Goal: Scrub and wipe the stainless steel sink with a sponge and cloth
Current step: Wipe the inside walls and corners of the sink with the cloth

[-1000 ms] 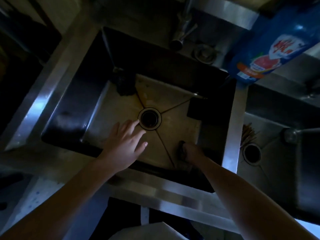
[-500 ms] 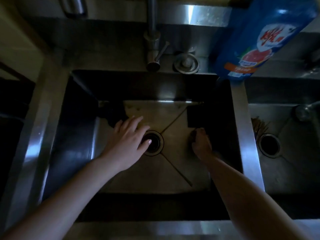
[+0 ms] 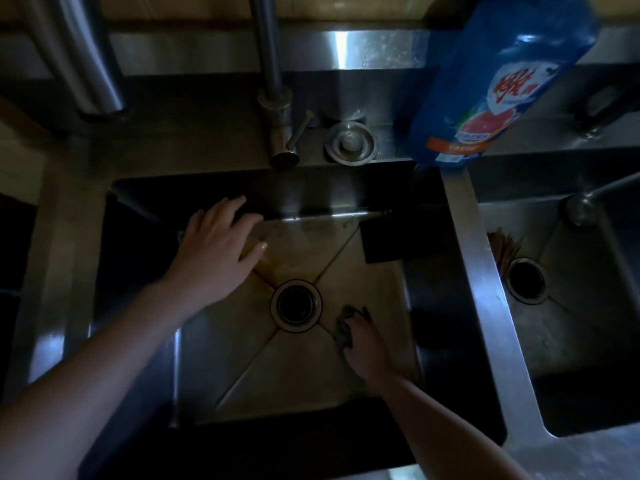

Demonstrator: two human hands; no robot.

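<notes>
Stainless sink [image 3: 277, 375], dim light. Blue detergent bottle [image 3: 485, 81] stands at the rear edge; a raised elbow could knock it in. Left hand [image 3: 218, 244] fingers spread, released, near the back wall. Right hand [image 3: 363, 344] fingers clenched on a dark cloth [image 3: 346, 323] just beside the open drain [image 3: 296, 304]; it could snag there.
</notes>
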